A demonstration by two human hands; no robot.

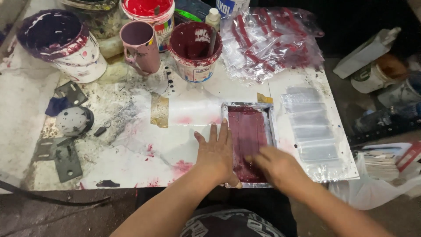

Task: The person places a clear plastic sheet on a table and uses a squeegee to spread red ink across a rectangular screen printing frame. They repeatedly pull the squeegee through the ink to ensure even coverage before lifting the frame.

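A small metal-framed printing screen (268, 115) smeared with dark red ink lies flat on the white, paint-stained table (144, 153). My left hand (216, 152) rests flat with fingers spread on the screen's left frame edge and the table beside it. My right hand (274, 166) is blurred over the lower part of the inked mesh; whether it holds a tool I cannot tell. A row of clear plastic bags (309, 125) lies just right of the screen.
At the back stand a purple-stained bucket (66, 44), a pink mug (141, 46), a dark red ink tub (195, 50) with a stick in it and a red paint tub (149, 15). A heap of printed plastic bags (269, 39) lies at the back right. Metal brackets (61, 156) lie at left.
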